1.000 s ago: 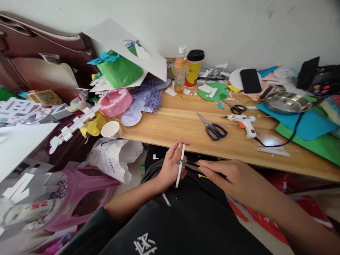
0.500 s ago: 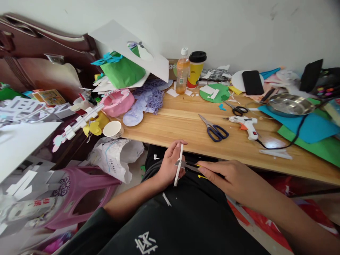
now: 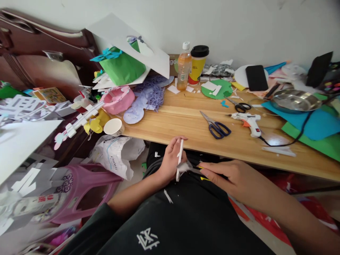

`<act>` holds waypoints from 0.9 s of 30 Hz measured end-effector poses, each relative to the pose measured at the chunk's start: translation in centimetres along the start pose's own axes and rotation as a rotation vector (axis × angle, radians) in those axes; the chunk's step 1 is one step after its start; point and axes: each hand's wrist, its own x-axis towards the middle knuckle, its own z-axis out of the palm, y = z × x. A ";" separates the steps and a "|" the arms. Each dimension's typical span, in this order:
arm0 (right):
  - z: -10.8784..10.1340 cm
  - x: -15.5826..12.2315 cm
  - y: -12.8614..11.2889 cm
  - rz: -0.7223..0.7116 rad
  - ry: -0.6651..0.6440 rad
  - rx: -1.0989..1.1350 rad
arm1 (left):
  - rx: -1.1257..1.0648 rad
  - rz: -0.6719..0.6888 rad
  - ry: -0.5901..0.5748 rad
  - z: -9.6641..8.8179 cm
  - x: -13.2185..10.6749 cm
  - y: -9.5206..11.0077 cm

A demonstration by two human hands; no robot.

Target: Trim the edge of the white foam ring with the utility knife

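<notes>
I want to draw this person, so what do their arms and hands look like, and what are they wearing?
Both arms are bare from the elbow down, with no gloves, rings, watch or bracelets showing on the left hand or the right hand. The fingers are bare too. A dark, blackish top covers the body, with a white printed mark on its front. No long sleeves reach the forearms.

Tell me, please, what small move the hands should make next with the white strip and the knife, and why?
Probably draw the knife a little further through the white strip. The left hand holds the strip upright over the lap, and the right hand has the blade tip against its lower part, where a small flap shows, so the cut looks begun but not through.
</notes>
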 end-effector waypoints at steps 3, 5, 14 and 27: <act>0.4 -0.4 -0.2 -0.051 -0.021 0.018 | -0.034 -0.064 -0.048 0.0 0.3 0.1; 0.6 -0.6 -0.3 -0.059 -0.006 0.020 | -0.024 -0.085 -0.060 0.1 0.5 0.1; 0.8 -0.4 2.3 -0.072 0.211 -0.088 | 0.126 0.053 -0.119 -0.6 0.7 -0.8; -0.1 -0.1 1.8 -0.136 0.202 -0.134 | 0.186 -0.087 -0.015 0.6 -0.2 0.0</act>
